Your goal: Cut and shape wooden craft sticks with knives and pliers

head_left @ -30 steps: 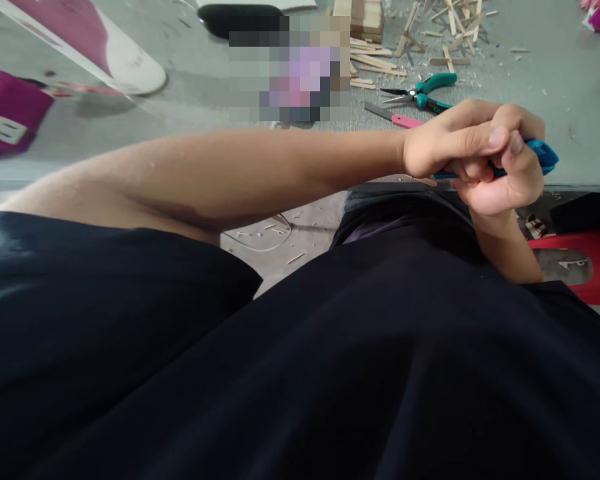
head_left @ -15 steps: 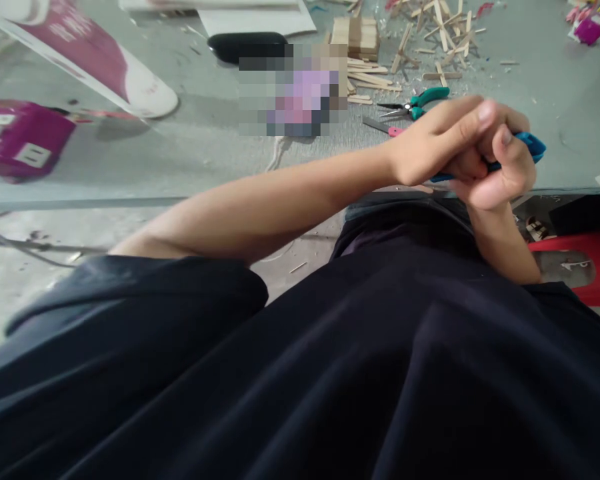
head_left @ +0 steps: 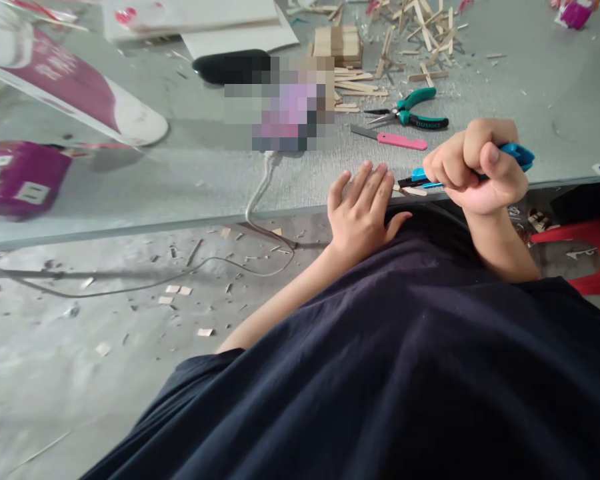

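Nearest the camera, the dark navy cloth shirt (head_left: 380,373) of the person fills the lower view. Beyond it, the left hand (head_left: 360,210) extends palm down over the near edge of the grey table (head_left: 180,190). Its grip is apart: fingers extended, thumb spread towards the other hand. Whether the palm bears on the table cannot be determined.

The right hand (head_left: 483,167), to one side, has its grip clamped on a long blue tool (head_left: 521,157) with a black tip. The fist covers the tool's middle; one blue end projects on the outer side, and the tip points towards the left hand. The tip is just beside a flat pale wooden stick (head_left: 414,192) at the table's near edge; contact cannot be confirmed.

Further in lies a pink-handled blade (head_left: 403,141), its metal grey and flat. Past it are green-and-black-handled pliers (head_left: 405,118), jaws apart. Farther off, loose pale wooden sticks (head_left: 355,85) lie in front of a stack of flat wooden pieces (head_left: 337,43). A black rounded oblong object (head_left: 230,67) lies left of the stack.
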Tool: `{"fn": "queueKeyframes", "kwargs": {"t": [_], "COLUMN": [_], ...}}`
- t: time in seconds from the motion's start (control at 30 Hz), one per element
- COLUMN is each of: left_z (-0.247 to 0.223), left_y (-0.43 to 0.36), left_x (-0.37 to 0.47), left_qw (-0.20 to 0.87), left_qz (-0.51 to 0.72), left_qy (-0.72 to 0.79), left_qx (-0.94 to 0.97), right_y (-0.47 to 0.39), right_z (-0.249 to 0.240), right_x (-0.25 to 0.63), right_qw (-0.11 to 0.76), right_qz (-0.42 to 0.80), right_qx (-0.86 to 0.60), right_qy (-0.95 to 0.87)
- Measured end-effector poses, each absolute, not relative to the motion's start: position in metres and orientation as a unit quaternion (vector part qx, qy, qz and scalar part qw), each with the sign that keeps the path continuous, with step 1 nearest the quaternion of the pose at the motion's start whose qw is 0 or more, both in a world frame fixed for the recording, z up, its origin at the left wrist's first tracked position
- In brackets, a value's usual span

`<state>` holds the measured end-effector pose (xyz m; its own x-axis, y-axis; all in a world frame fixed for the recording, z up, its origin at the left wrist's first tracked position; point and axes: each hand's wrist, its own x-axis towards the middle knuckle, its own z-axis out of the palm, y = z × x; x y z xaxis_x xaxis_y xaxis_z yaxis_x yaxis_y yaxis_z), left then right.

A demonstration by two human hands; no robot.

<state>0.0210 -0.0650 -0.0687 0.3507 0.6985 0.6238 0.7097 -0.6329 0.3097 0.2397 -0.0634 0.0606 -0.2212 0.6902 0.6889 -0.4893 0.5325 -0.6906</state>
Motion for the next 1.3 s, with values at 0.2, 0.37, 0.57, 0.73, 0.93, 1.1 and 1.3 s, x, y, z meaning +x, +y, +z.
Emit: {"fn": "queueKeyframes", "kwargs": {"t": [0.2,0.37,0.57,0.73,0.93,1.1,1.3], "left_z": [-0.091,-0.098,-0.101,-0.103,-0.114,-0.114,-0.11], "left_y": [-0.038,-0.032,-0.029,-0.029,-0.026,-0.026,-0.028], "left_x": [0.024,0.024,0.024,0.025,0.029,0.032,0.032], "left_qw": [0.035,0.008,0.041,0.031,0.072,0.064,0.072], "left_qz": [-0.395,-0.381,-0.393,-0.4,-0.41,-0.415,-0.419], "left_qy": [-0.442,-0.457,-0.454,-0.451,-0.437,-0.431,-0.411], "left_qx": [-0.805,-0.804,-0.799,-0.798,-0.798,-0.799,-0.806], "right_y": [-0.064,-0.059,-0.067,-0.058,-0.043,-0.041,-0.043], "right_z": [0.05,0.025,0.019,0.018,0.017,0.022,0.027], "right_x": [0.245,0.236,0.227,0.224,0.227,0.23,0.231], "right_qw": [0.636,0.731,0.795,0.815,0.814,0.802,0.802], "right_qz": [0.45,0.381,0.314,0.312,0.267,0.259,0.251], "right_qx": [-0.072,-0.111,-0.242,-0.119,-0.04,-0.043,-0.042], "right_qy": [-0.622,-0.556,-0.46,-0.474,-0.514,-0.536,-0.54]}}
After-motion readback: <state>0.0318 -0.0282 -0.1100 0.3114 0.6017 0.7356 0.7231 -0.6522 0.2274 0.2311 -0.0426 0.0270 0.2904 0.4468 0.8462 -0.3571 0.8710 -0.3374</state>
